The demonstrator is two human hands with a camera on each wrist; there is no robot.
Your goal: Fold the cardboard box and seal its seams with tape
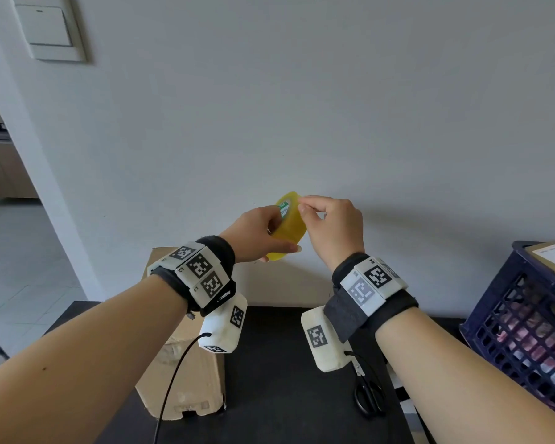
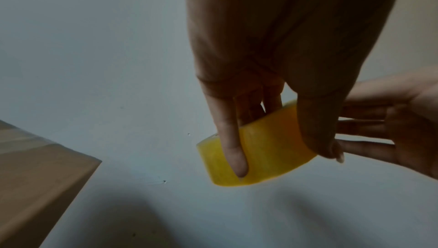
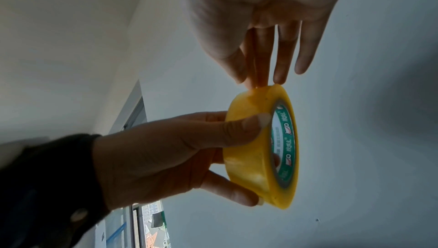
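Against pale wall, left hand (image 1: 257, 233) grips tape roll (image 1: 289, 229); right hand (image 1: 334, 225) pinches its rim.

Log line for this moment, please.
stage: finding tape end | left hand: grips tape roll | right hand: fingers pinch at roll's rim | cardboard box: on table, untouched | scissors: idle

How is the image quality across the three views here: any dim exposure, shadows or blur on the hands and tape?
Head view: evenly lit and sharp, tape clear, soft hand shadows on the wall, straight edges bowed by the wide lens. Left wrist view: dim, the left hand backlit and nearly silhouetted, the box corner soft. Right wrist view: brighter, the tape's label readable, the right hand pale and slightly soft.
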